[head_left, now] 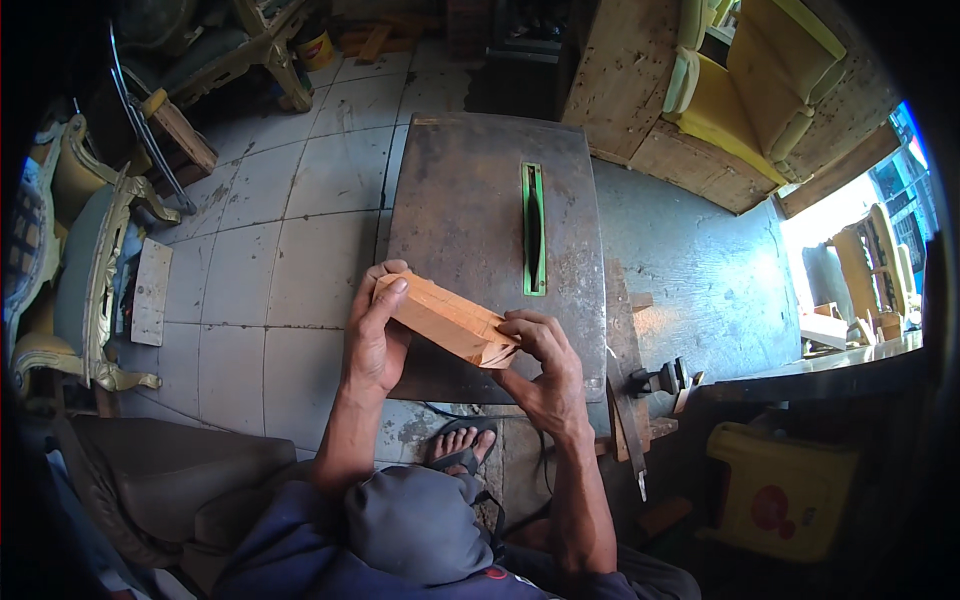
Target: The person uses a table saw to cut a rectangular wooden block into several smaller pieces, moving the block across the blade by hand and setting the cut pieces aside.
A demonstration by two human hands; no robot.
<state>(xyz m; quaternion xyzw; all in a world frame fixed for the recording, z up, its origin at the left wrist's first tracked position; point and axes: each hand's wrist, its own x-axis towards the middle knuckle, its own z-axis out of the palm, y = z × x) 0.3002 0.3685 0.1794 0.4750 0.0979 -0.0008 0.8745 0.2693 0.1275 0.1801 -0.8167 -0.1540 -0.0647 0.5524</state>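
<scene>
A squared block of reddish-brown wood (445, 315) is held up between my two hands, tilted so that its right end sits lower. Dark marks show on that right end. My left hand (378, 325) grips the left end, thumb on the top face and fingers behind. My right hand (545, 372) clasps the other end, with fingers over the top and the thumb below. Under the block lies a brown metal saw table (460, 190). A green-framed slot (534, 230) is set into its top, and the block is apart from that slot.
Carved chairs (85, 260) stand at the left on a tiled floor (330, 190). At the upper right is a yellow-upholstered seat (760, 85). Beside the table's right edge are a clamp (660, 380) and a long strip (628, 430). A yellow container (780, 490) sits lower right.
</scene>
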